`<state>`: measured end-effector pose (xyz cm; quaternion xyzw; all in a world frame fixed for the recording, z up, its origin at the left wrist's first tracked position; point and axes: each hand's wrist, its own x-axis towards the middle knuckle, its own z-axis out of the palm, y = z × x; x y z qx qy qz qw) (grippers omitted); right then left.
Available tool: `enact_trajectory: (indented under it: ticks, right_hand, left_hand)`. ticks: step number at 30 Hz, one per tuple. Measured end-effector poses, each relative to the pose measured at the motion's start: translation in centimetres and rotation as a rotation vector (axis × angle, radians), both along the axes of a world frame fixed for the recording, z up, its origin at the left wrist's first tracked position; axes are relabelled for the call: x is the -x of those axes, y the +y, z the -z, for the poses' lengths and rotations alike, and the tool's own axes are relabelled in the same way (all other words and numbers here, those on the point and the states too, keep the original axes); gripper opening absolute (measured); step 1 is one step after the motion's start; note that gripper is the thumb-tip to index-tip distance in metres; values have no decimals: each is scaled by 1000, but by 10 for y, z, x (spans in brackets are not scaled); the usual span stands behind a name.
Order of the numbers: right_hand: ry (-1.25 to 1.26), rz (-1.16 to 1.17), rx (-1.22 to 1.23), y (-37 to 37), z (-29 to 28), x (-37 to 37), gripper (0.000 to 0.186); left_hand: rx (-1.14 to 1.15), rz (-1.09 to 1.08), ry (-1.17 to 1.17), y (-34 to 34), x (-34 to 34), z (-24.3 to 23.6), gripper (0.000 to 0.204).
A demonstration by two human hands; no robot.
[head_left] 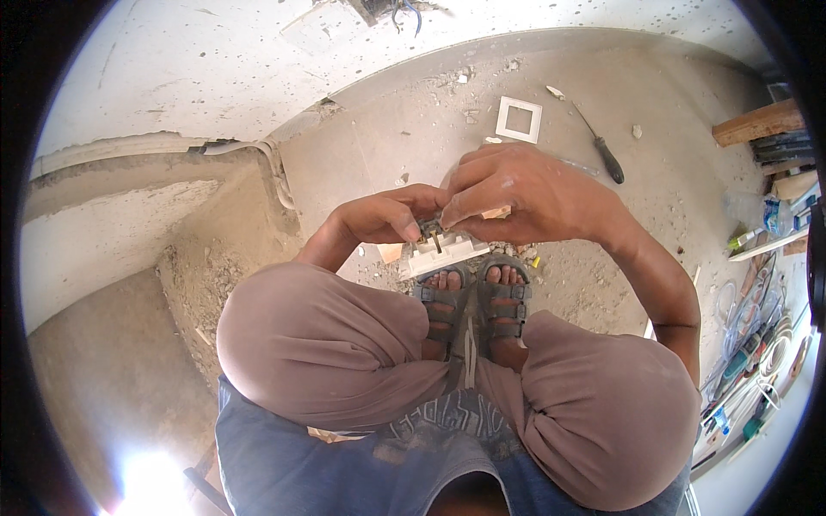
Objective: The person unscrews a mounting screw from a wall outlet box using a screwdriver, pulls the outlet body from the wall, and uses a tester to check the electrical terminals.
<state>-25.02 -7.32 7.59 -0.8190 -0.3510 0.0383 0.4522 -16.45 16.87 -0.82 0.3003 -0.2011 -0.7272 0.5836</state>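
Above my sandalled feet is a white electrical wall fitting [447, 255], a socket or switch insert, its back with metal parts turned up toward me. My left hand [379, 215] is closed on its left side, thumb and fingers at the metal part. From the right my right hand [525, 196] reaches over, fingers bent and pinched together at the same metal part. What lies between its fingertips is too small and hidden to make out. Beyond my hands a square white cover frame [519, 119] lies on the floor. A screwdriver with a black handle [608, 161] lies right of it.
Plaster crumbs and rubble [206, 284] cover the dusty floor. Loose wires [409, 15] stick out of a box in the white wall ahead. Conduit pipes [258, 150] run along the wall at left. Wood pieces [757, 122], coiled cable [777, 344] and tools lie at right.
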Motion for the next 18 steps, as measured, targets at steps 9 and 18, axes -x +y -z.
enact_trajectory:
  ticks: [9, 18]
  right_hand:
    - [11, 36, -26, 2, 5, 6, 12]
    - [-11, 0, -73, 3, 8, 6, 20]
  left_hand:
    - [-37, 13, -108, -3, -1, 2, 92]
    - [35, 19, -86, -4, 1, 0, 76]
